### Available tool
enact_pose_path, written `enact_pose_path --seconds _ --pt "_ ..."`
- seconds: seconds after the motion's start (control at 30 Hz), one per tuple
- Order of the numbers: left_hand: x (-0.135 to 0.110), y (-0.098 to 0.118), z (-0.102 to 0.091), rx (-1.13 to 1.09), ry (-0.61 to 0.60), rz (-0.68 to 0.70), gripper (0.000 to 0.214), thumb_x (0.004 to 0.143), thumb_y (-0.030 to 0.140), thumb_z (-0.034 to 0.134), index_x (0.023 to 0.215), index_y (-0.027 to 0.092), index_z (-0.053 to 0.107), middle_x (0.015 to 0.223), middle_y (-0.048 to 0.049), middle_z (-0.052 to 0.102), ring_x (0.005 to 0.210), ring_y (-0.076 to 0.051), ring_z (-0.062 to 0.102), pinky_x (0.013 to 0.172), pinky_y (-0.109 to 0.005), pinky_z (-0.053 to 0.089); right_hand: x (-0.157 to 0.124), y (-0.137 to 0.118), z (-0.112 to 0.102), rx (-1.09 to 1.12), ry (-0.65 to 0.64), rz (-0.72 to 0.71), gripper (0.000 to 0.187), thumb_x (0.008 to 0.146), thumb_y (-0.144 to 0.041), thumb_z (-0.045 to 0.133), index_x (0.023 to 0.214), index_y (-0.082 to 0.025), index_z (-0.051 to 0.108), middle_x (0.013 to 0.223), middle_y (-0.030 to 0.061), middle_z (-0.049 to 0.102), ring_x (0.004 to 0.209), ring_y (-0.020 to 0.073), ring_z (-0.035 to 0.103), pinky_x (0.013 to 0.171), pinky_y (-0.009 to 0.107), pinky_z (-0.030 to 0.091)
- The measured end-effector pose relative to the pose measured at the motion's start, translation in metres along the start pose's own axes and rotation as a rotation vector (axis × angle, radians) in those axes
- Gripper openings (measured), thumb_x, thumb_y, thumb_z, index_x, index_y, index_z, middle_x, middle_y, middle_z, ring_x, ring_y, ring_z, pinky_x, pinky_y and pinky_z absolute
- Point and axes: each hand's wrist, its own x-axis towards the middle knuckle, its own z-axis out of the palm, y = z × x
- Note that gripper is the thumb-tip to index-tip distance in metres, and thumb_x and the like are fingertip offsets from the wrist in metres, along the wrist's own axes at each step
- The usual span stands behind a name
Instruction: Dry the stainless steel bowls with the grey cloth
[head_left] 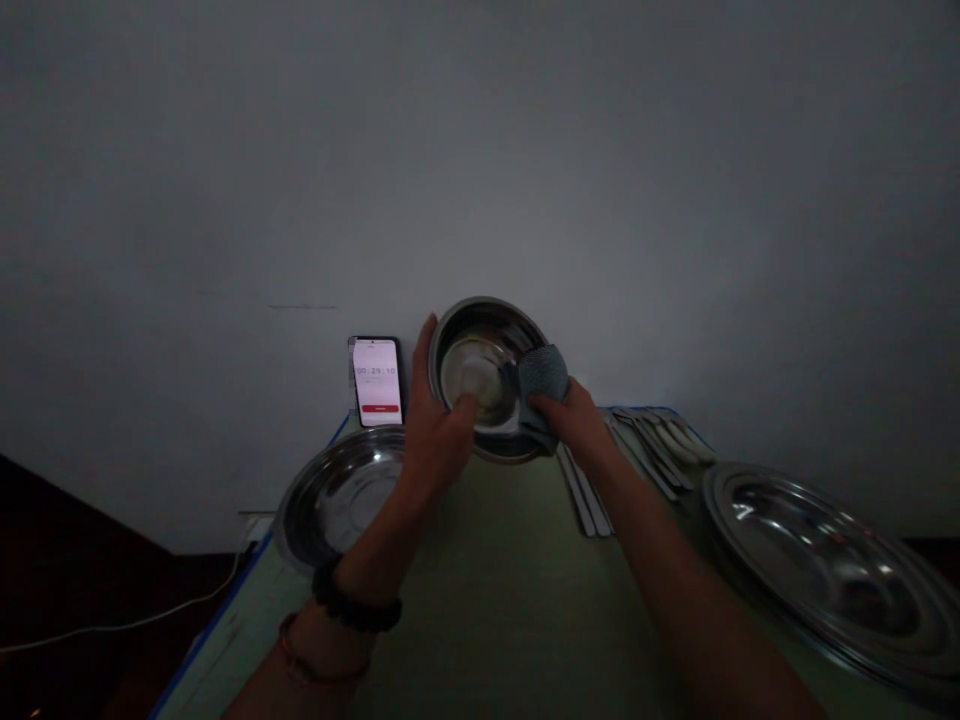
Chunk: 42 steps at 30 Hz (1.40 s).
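My left hand (pixel 435 430) grips a steel bowl (pixel 480 340) by its left rim, thumb inside, and holds it tilted up above the far part of the table. My right hand (pixel 574 415) is closed on a small blue-grey cloth (pixel 541 375) and presses it against the bowl's right inner wall. A dark bead bracelet and a red thread sit on my left wrist.
A second steel bowl (pixel 337 490) lies at the left of the green table (pixel 495 600). A large steel plate (pixel 832 570) lies at the right. Several pieces of cutlery (pixel 645 440) lie behind it. A lit phone (pixel 377 380) leans on the wall.
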Motion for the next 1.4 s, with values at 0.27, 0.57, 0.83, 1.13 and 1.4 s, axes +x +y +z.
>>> enact_pose_path --seconds 0.27,0.57,0.83,1.13,1.4 --pt "0.022 0.018 -0.027 -0.17 -0.559 -0.2 0.079 0.064 0.0 0.055 0.139 0.022 0.043 0.139 -0.0067 0.053 0.125 -0.028 0.05 0.109 -0.049 0.035 0.002 -0.016 -0.029 -0.181 -0.086 -0.117 0.032 0.068 -0.032 0.07 0.094 -0.014 0.067 0.09 0.0115 0.072 0.08 0.0241 0.065 0.065 0.031 0.045" --pt "0.024 0.023 -0.039 -0.236 -0.48 -0.214 0.067 0.072 0.012 0.062 0.136 0.028 0.047 0.139 -0.0031 0.053 0.127 -0.03 0.048 0.11 -0.048 0.034 -0.006 -0.033 -0.032 -0.168 0.086 -0.201 0.035 0.076 -0.05 0.06 0.083 -0.016 0.069 0.078 0.0093 0.072 0.074 0.025 0.065 0.061 0.031 0.042" --pt "0.005 0.016 -0.001 -0.006 -0.093 0.143 0.074 0.077 0.015 0.065 0.141 0.031 0.033 0.146 -0.005 0.043 0.135 -0.026 0.038 0.115 -0.044 0.027 -0.007 -0.027 -0.005 0.189 0.151 0.062 0.047 0.063 -0.042 0.07 0.099 -0.013 0.061 0.1 0.0148 0.069 0.09 0.0272 0.064 0.073 0.036 0.048" --pt "0.022 0.018 -0.029 -0.092 -0.715 -0.119 0.071 0.066 0.007 0.066 0.132 0.029 0.052 0.123 -0.0054 0.065 0.112 -0.031 0.06 0.095 -0.046 0.052 0.001 -0.021 -0.034 -0.154 0.009 -0.209 0.025 0.069 -0.031 0.068 0.089 -0.018 0.061 0.085 0.0068 0.069 0.079 0.0239 0.062 0.067 0.032 0.043" --pt "0.022 0.004 -0.031 -0.069 -0.369 -0.046 0.076 0.077 0.024 0.067 0.144 0.037 0.033 0.149 -0.0038 0.04 0.133 -0.032 0.042 0.108 -0.049 0.038 0.001 -0.024 -0.022 0.014 0.191 -0.09 0.025 0.078 -0.042 0.057 0.087 -0.018 0.059 0.088 0.0103 0.068 0.084 0.0251 0.062 0.071 0.034 0.045"
